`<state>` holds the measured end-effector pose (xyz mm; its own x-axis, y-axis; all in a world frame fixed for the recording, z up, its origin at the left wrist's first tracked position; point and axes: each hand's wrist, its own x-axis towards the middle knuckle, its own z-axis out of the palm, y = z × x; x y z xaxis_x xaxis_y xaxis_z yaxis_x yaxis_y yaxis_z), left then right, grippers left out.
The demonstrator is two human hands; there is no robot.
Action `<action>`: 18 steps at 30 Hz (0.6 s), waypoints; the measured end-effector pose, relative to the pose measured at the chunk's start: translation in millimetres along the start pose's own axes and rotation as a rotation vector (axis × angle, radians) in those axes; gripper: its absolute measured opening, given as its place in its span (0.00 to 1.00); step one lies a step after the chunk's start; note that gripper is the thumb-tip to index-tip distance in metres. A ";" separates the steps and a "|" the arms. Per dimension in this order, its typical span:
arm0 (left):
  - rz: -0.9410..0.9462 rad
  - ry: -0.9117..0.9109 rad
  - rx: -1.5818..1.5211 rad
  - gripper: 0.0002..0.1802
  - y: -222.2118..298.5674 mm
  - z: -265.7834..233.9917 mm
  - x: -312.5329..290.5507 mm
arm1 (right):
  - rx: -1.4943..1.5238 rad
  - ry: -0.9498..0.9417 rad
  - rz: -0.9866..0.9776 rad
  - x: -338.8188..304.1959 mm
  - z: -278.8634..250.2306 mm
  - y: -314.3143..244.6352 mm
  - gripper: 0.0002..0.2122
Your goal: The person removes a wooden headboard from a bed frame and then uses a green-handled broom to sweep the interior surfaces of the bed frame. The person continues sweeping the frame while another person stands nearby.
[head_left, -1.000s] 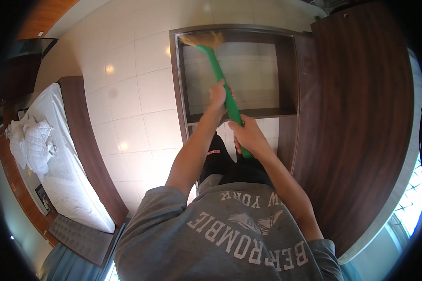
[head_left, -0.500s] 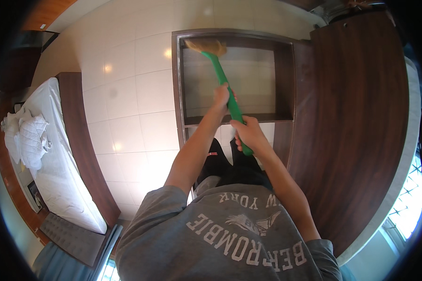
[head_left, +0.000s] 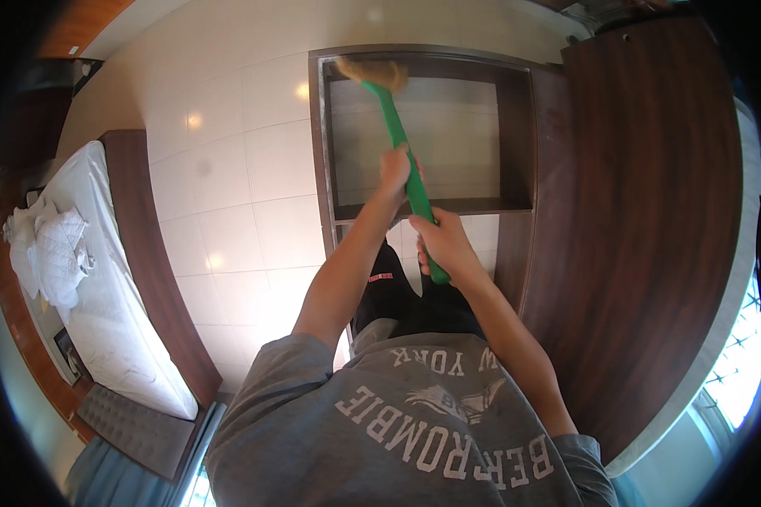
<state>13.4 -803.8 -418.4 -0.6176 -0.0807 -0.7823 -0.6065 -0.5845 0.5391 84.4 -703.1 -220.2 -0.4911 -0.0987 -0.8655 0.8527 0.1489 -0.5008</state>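
Observation:
A long-handled brush with a green handle slants away from my body, both hands on it. My left hand is wrapped round the middle of the handle. Lower down, my right hand grips it near the butt end. The tan bristles, slightly smeared by motion, lie at the far left corner of a dark wooden frame, along the inside of its far edge. Whether they touch the wood is hard to tell. Inside that part of the frame shows a pale, dull panel.
A wide dark wooden panel runs along the right, joined to the frame. Pale floor tiles spread to the left. Beyond them stands a bed with a white mattress and crumpled white bedding. My legs are within the frame's near section.
The brush has shifted slightly farther from me, its bristles nearer the frame's far edge. Both hands have moved a little to the left and keep their grip.

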 end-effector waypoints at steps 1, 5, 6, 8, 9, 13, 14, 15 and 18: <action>-0.002 -0.017 -0.047 0.15 14.7 1.1 7.3 | -0.009 0.001 -0.024 5.1 8.0 -6.5 0.12; -0.007 0.037 -0.042 0.13 44.4 -25.1 46.2 | -0.008 -0.071 -0.064 61.7 30.5 -12.0 0.11; -0.019 0.089 -0.004 0.13 30.2 -40.1 57.0 | -0.009 -0.085 -0.047 74.5 32.8 -8.4 0.11; -0.042 0.202 0.063 0.13 -1.2 -73.6 76.2 | -0.022 -0.188 -0.004 81.9 24.2 -1.1 0.10; -0.066 0.191 0.101 0.14 -4.9 -63.2 64.6 | -0.005 -0.208 0.021 74.9 9.3 2.4 0.10; -0.106 0.069 0.100 0.15 -32.1 -16.0 3.4 | -0.053 -0.102 0.013 18.9 -26.4 19.2 0.11; -0.086 0.012 0.059 0.15 -27.4 -2.0 -7.9 | -0.082 -0.056 -0.013 5.3 -30.5 15.9 0.11; -0.061 -0.022 -0.001 0.18 -17.2 8.7 -15.7 | -0.078 -0.035 -0.002 -4.1 -29.9 7.3 0.11; 0.023 -0.039 -0.106 0.19 9.1 8.6 1.8 | -0.085 -0.074 -0.138 13.8 -16.9 -6.5 0.11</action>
<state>2.5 -802.3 -412.2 -0.6513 -0.0648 -0.7561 -0.5369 -0.6648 0.5194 69.1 -688.8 -229.0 -0.5850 -0.1953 -0.7872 0.7586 0.2114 -0.6163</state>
